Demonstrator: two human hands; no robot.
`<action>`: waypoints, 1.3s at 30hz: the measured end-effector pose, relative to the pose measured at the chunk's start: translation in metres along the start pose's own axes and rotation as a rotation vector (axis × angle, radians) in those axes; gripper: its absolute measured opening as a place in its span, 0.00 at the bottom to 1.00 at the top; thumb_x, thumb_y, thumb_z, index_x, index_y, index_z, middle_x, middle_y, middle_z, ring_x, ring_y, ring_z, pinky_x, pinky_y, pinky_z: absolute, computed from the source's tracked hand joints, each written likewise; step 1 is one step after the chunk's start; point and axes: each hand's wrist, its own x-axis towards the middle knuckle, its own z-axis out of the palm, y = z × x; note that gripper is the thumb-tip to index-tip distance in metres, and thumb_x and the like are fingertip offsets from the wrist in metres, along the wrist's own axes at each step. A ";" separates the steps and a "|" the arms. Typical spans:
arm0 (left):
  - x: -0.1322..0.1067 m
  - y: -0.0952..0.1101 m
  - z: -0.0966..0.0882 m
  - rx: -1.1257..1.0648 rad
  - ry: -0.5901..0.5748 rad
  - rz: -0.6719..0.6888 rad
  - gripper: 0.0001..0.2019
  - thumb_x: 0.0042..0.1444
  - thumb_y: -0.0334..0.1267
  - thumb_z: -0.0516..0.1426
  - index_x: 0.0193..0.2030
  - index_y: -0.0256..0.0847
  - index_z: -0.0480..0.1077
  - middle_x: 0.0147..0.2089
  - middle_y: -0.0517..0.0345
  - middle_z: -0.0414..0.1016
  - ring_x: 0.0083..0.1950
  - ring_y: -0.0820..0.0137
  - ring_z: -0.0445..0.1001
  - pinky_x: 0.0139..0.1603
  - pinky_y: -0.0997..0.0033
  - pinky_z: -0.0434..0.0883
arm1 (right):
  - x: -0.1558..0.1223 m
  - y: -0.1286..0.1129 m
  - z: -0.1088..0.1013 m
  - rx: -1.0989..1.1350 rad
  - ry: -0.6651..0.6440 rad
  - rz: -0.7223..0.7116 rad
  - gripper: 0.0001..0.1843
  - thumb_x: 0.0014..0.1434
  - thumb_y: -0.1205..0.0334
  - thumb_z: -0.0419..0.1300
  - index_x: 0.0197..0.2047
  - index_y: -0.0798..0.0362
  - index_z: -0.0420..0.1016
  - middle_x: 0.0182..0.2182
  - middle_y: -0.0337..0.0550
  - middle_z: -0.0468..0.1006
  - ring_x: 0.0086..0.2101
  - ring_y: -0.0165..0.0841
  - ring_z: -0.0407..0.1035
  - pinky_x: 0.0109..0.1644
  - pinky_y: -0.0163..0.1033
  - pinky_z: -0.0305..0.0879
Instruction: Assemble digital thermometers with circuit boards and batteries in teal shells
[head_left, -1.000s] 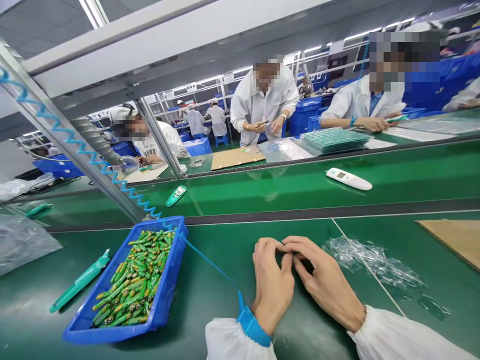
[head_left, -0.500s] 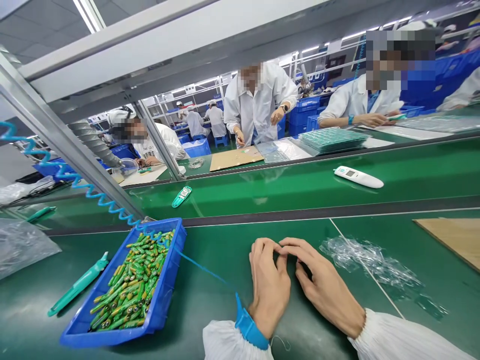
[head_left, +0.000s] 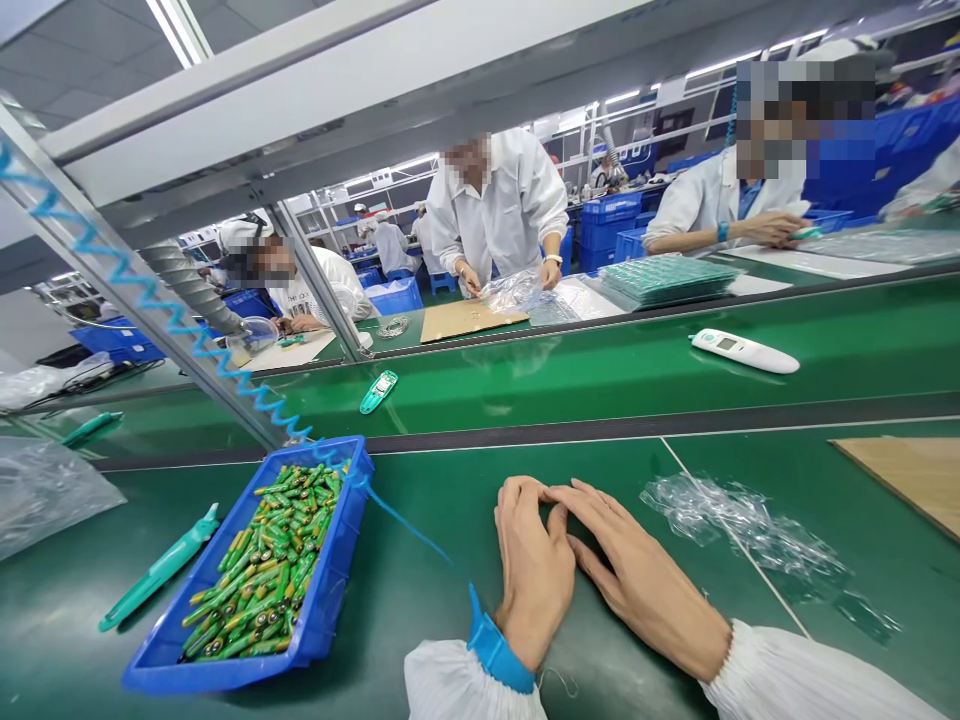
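- the left hand [head_left: 532, 575] and right hand [head_left: 637, 565] lay on the green belt [head_left: 420, 540], fingertips pressed together, nothing visibly pinched
- a blue tray [head_left: 331, 590] of green batteries [head_left: 262, 570] sat left of them
- crumpled clear plastic film [head_left: 742, 530] lay just beside the right hand
- a blue wrist strap [head_left: 491, 650] circled the left wrist

Left hand [head_left: 534, 575] touching right hand [head_left: 641, 565]

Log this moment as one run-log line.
left hand, right hand: fingertips touching, nothing visible held | on: green conveyor belt | nearby: blue tray, green batteries
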 end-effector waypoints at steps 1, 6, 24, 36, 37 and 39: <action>0.000 0.001 0.000 -0.001 -0.001 0.000 0.08 0.59 0.24 0.54 0.36 0.41 0.69 0.42 0.53 0.71 0.46 0.63 0.69 0.48 0.60 0.66 | 0.000 0.000 0.000 0.002 0.000 0.002 0.32 0.69 0.59 0.47 0.73 0.39 0.44 0.64 0.41 0.64 0.66 0.35 0.58 0.64 0.48 0.69; 0.000 0.001 -0.001 -0.004 0.007 0.009 0.08 0.59 0.25 0.53 0.36 0.42 0.69 0.42 0.53 0.71 0.45 0.64 0.69 0.48 0.59 0.67 | 0.002 0.000 0.002 0.040 0.016 0.037 0.29 0.69 0.60 0.47 0.71 0.39 0.49 0.64 0.39 0.64 0.65 0.33 0.59 0.65 0.46 0.68; -0.007 0.011 -0.004 -0.083 -0.112 0.013 0.21 0.69 0.43 0.47 0.66 0.47 0.63 0.59 0.52 0.76 0.66 0.61 0.66 0.67 0.51 0.60 | -0.002 0.005 0.001 -0.201 -0.045 -0.068 0.29 0.69 0.56 0.47 0.71 0.44 0.53 0.68 0.44 0.56 0.67 0.45 0.54 0.64 0.61 0.65; 0.104 -0.060 -0.062 0.641 0.196 -0.154 0.15 0.66 0.37 0.49 0.45 0.33 0.75 0.58 0.36 0.68 0.62 0.47 0.64 0.60 0.46 0.63 | 0.001 -0.004 -0.006 -0.096 -0.121 0.097 0.25 0.70 0.50 0.45 0.65 0.44 0.66 0.69 0.35 0.55 0.68 0.43 0.52 0.70 0.59 0.57; 0.123 -0.064 -0.073 0.659 0.216 -0.182 0.14 0.66 0.37 0.50 0.46 0.31 0.75 0.60 0.33 0.67 0.64 0.46 0.62 0.61 0.45 0.62 | 0.002 -0.005 -0.007 -0.071 -0.132 0.112 0.25 0.70 0.50 0.45 0.65 0.44 0.66 0.69 0.35 0.55 0.68 0.43 0.51 0.71 0.59 0.56; 0.158 -0.072 -0.091 0.676 0.233 -0.240 0.13 0.65 0.36 0.54 0.49 0.30 0.73 0.61 0.34 0.67 0.64 0.48 0.63 0.62 0.45 0.64 | 0.003 -0.006 -0.010 -0.015 -0.140 0.143 0.24 0.70 0.50 0.45 0.64 0.45 0.67 0.68 0.35 0.56 0.69 0.43 0.50 0.72 0.59 0.54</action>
